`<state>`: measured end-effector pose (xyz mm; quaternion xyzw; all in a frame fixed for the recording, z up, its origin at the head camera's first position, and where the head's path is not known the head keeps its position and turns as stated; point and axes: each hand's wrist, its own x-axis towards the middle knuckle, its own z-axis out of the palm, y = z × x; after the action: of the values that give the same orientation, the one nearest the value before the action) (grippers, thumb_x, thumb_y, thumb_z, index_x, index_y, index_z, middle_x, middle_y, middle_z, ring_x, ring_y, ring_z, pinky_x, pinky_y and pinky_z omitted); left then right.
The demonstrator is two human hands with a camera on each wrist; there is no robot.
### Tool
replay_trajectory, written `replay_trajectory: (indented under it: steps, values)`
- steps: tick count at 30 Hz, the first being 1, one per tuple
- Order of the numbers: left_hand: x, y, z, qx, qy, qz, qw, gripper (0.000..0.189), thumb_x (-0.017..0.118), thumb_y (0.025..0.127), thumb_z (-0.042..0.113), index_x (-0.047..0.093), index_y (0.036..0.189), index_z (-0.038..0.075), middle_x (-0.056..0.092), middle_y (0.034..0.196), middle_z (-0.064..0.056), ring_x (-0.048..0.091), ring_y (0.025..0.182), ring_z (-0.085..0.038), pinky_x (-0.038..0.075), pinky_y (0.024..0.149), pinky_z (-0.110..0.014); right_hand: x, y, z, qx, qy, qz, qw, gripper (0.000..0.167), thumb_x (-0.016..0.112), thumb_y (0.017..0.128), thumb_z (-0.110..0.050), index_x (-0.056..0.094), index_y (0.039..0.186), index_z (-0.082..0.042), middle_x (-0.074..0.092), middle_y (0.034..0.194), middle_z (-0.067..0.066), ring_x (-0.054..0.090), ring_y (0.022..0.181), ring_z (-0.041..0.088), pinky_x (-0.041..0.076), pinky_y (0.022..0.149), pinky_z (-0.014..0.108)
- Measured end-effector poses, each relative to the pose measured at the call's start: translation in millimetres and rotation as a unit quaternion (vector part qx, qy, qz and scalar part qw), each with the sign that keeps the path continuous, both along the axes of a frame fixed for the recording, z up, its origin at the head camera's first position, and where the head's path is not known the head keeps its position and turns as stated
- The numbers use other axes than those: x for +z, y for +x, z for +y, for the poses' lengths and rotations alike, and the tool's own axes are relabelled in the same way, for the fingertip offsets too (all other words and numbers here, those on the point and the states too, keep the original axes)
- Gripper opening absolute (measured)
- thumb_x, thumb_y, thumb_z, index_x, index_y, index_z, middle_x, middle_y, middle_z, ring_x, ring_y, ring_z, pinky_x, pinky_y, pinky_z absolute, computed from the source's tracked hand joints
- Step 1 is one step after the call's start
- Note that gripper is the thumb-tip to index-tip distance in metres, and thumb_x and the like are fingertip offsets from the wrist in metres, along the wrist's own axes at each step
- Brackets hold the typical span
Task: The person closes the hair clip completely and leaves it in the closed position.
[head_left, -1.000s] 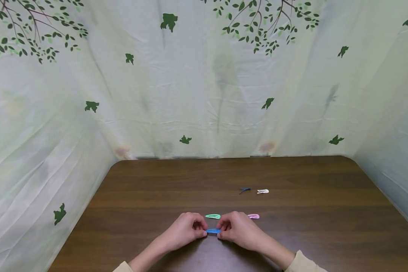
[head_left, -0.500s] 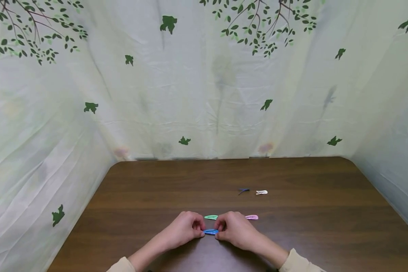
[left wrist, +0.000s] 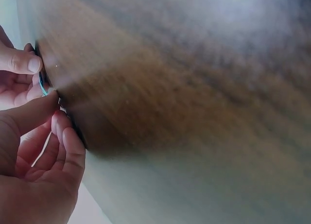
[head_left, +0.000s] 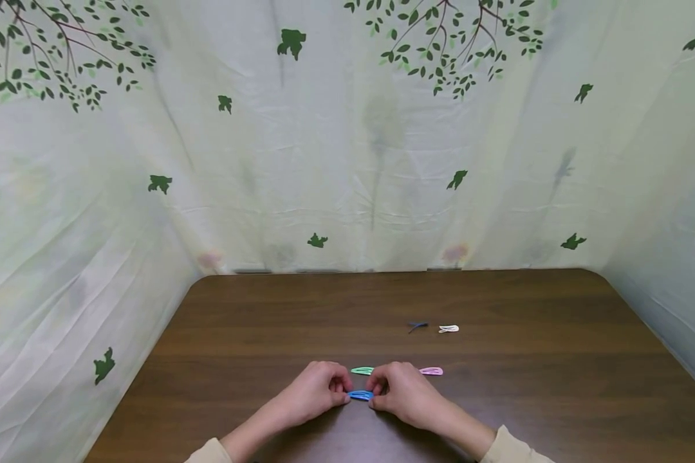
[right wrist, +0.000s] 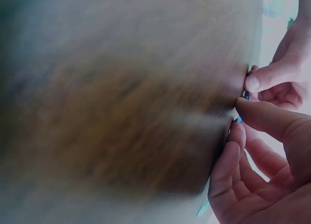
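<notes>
Between both hands, low over the table's near middle, is a blue snap hair clip [head_left: 360, 395]. My left hand [head_left: 318, 393] pinches its left end with thumb and fingertips, while my right hand [head_left: 404, 393] pinches the right end. A sliver of the blue clip [left wrist: 43, 85] shows between the fingers in the left wrist view; the right wrist view shows little more of it. Just beyond the hands lie a green hair clip [head_left: 361, 370], its right end hidden by my right hand, and a pink hair clip [head_left: 431, 371] whose left end is covered too.
Farther back on the brown table [head_left: 255, 315] lie a dark blue hair clip [head_left: 418, 326], its two arms spread apart, and a white hair clip [head_left: 448, 328]. A pale curtain [head_left: 336, 161] with leaf prints stands behind the table and along both sides.
Both hands keep their pinch on the blue hair clip, which has tilted slightly so more of its upper face shows. The whole view shifts a little with the head.
</notes>
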<state>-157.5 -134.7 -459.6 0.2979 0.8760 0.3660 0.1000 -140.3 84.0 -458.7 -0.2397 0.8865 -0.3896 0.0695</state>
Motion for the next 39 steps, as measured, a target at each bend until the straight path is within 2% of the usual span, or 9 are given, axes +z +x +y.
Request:
replay_trajectory:
  steps: [8,14,18,24,29,34,39]
  values:
    - [3.6,-1.2,-1.8,-0.008,-0.001,-0.014,0.9999,0.015,0.079,0.079,0.005,0.067,0.078,0.014,0.052,0.065,0.013,0.048,0.059,0.0,0.042,0.054,-0.019,-0.2,0.4,5.6,0.011,-0.016,-0.002,0.9998,0.017,0.079,0.073,-0.005,0.07,0.082,-0.016,0.058,0.068,-0.016,0.052,0.063,-0.002,0.044,0.058,0.02]
    - [8.6,-1.9,-5.0,-0.018,0.006,-0.043,0.9989,0.012,0.077,0.083,0.008,0.069,0.078,0.015,0.055,0.065,0.012,0.049,0.059,-0.001,0.043,0.053,-0.02,3.2,6.5,7.4,0.033,-0.027,-0.003,0.9991,0.016,0.077,0.078,-0.003,0.071,0.088,-0.014,0.058,0.074,-0.015,0.053,0.066,-0.001,0.046,0.06,0.02]
    - [14.2,-2.2,-3.3,-0.026,0.015,-0.055,0.998,0.009,0.076,0.086,0.009,0.07,0.081,0.014,0.059,0.067,0.011,0.052,0.061,-0.001,0.045,0.055,-0.02,7.6,11.4,11.1,0.031,-0.029,-0.001,0.9991,0.016,0.077,0.081,-0.005,0.071,0.093,-0.014,0.058,0.079,-0.015,0.054,0.068,-0.002,0.047,0.062,0.02]
    - [26.4,-7.0,4.1,-0.034,0.023,-0.044,0.9982,0.004,0.074,0.088,0.011,0.071,0.085,0.012,0.061,0.07,0.01,0.054,0.063,-0.003,0.047,0.058,-0.021,19.3,15.9,26.2,0.022,-0.052,0.009,0.9984,0.018,0.075,0.085,-0.008,0.072,0.101,-0.015,0.063,0.086,-0.014,0.056,0.073,0.0,0.049,0.066,0.021]
    - [32.2,-15.3,11.9,-0.026,0.024,-0.02,0.9992,0.005,0.075,0.087,0.011,0.072,0.086,0.014,0.062,0.071,0.011,0.055,0.064,-0.004,0.047,0.059,-0.022,30.1,16.1,40.6,0.014,-0.054,0.023,0.9981,0.018,0.074,0.088,-0.012,0.072,0.105,-0.017,0.063,0.088,-0.016,0.058,0.076,0.002,0.05,0.068,0.023]
    - [34.1,-25.2,20.5,-0.015,0.025,-0.002,0.9996,0.005,0.075,0.086,0.011,0.072,0.085,0.015,0.062,0.071,0.011,0.056,0.065,-0.005,0.048,0.061,-0.023,37.1,10.0,55.1,0.015,-0.055,0.049,0.9972,0.016,0.073,0.09,-0.016,0.071,0.106,-0.019,0.065,0.09,-0.014,0.058,0.078,0.003,0.051,0.069,0.025]
    - [36.9,-37.4,29.0,-0.003,0.036,-0.003,0.9993,0.002,0.074,0.087,0.01,0.073,0.089,0.009,0.063,0.075,0.01,0.057,0.069,-0.008,0.049,0.064,-0.024,40.8,1.3,70.1,0.005,-0.046,0.058,0.9973,0.021,0.072,0.09,-0.013,0.069,0.109,-0.021,0.067,0.094,-0.008,0.06,0.081,0.004,0.052,0.073,0.027]
